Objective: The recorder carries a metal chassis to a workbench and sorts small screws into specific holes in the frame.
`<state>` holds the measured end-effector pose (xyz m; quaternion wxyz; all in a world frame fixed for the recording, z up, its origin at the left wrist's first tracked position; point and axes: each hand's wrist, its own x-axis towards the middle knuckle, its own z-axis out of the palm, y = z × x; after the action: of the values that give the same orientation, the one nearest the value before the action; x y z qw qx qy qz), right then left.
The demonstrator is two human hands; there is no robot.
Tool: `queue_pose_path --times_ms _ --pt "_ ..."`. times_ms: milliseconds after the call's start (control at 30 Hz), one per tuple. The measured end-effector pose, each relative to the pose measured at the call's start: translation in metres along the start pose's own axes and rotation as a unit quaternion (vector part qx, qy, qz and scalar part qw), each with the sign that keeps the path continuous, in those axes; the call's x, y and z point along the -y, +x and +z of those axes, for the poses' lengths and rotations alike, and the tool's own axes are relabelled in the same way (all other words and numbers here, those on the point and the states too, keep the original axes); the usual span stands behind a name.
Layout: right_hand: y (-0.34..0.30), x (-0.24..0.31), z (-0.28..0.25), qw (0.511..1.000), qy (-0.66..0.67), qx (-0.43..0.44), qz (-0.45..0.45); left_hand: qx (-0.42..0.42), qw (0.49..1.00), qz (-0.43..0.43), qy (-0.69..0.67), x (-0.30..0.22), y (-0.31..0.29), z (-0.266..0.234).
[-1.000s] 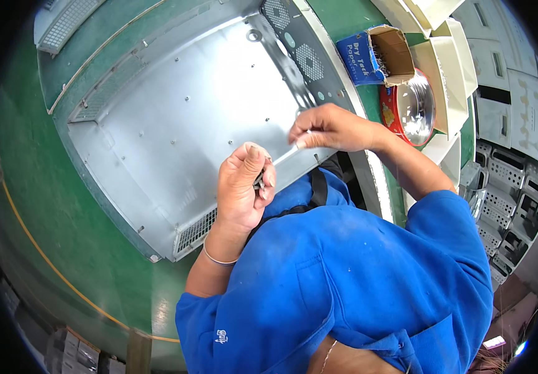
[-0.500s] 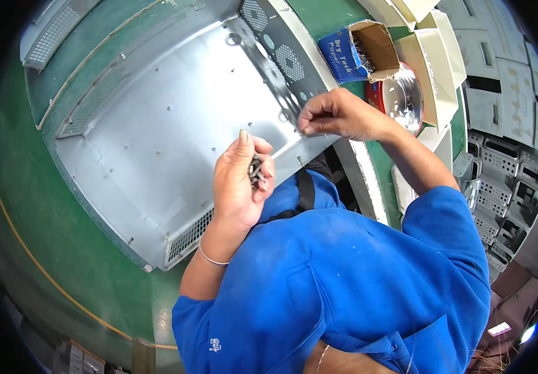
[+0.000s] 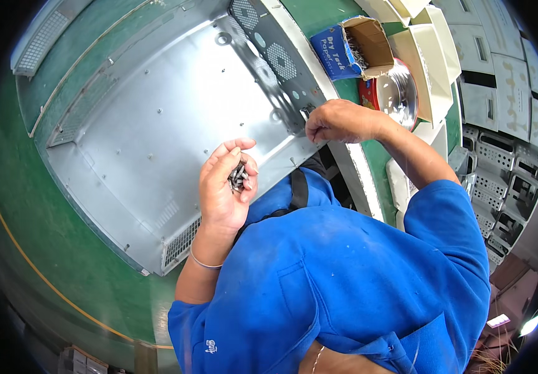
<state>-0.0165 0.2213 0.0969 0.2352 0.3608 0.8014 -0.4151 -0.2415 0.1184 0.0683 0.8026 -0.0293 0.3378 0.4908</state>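
Note:
My left hand (image 3: 217, 196) is cupped palm-up around a small heap of short grey metal fasteners (image 3: 238, 177). It hovers over the near part of a large open sheet-metal case (image 3: 175, 131), whose floor carries several small studs. My right hand (image 3: 342, 121) is closed in a pinch, fingertips pointing down, at the case's right corner beside the dark perforated end panel (image 3: 278, 62). Whatever lies between those fingertips is hidden. At the near edge of the case, between my hands, one small pin (image 3: 293, 161) stands upright.
Beyond my right hand, a blue open cardboard box (image 3: 331, 57) holds many small metal pieces. A red round tin (image 3: 369, 95) with a shiny interior and cream plastic bins (image 3: 428, 81) stand beside it. Perforated metal parts (image 3: 493, 181) are stacked farther right. Green flooring (image 3: 26, 206) lies left.
My left hand has shifted slightly left and its fingers have loosened, showing more of the fasteners. My right hand has turned knuckles-up, with its fingertips lower at the corner. The whole view has shifted a little.

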Motion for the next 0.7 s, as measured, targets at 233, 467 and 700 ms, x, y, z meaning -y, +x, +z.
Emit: queue_pose_path --times_ms 233,467,700 --pt "0.003 -0.001 0.001 0.999 -0.033 0.028 0.001 0.01 1.0 0.003 0.007 -0.002 -0.001 -0.002" --pt "0.008 0.002 0.001 0.998 -0.045 0.029 -0.017 0.008 1.0 0.002 0.01 -0.004 -0.002 -0.003" --pt "0.009 0.011 -0.004 0.993 -0.091 0.068 -0.002 0.007 1.0 0.0 0.007 -0.004 -0.002 -0.003"
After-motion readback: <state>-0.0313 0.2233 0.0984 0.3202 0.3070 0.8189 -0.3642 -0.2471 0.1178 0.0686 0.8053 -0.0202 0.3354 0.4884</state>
